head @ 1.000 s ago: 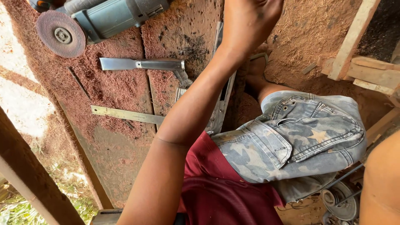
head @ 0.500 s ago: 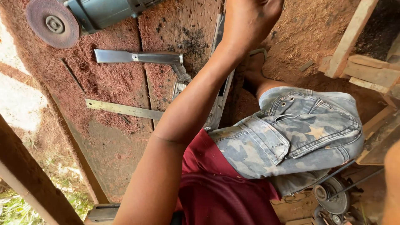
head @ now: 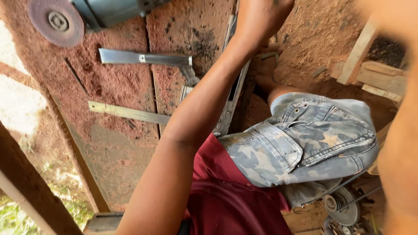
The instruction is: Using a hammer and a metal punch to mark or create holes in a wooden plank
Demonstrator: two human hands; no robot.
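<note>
Left hand (head: 261, 19) reaching across the sawdust-covered wooden bench (head: 117, 148), fingers cut off by the frame edge, grip impossible to tell. Just below it, a long grey metal bar (head: 231, 93). Left of the hand: steel-bladed machete (head: 146, 58), flat metal ruler (head: 128, 113), grey angle grinder (head: 65, 19). Right arm a blur, hand unseen.

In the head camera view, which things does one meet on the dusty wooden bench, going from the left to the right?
Angle grinder disc → flat metal ruler → metal square → left hand → camouflage shorts → wooden offcuts.

Sawdust-covered workbench (head: 122, 87): grinder (head: 87, 15), ruler (head: 128, 113)
</note>
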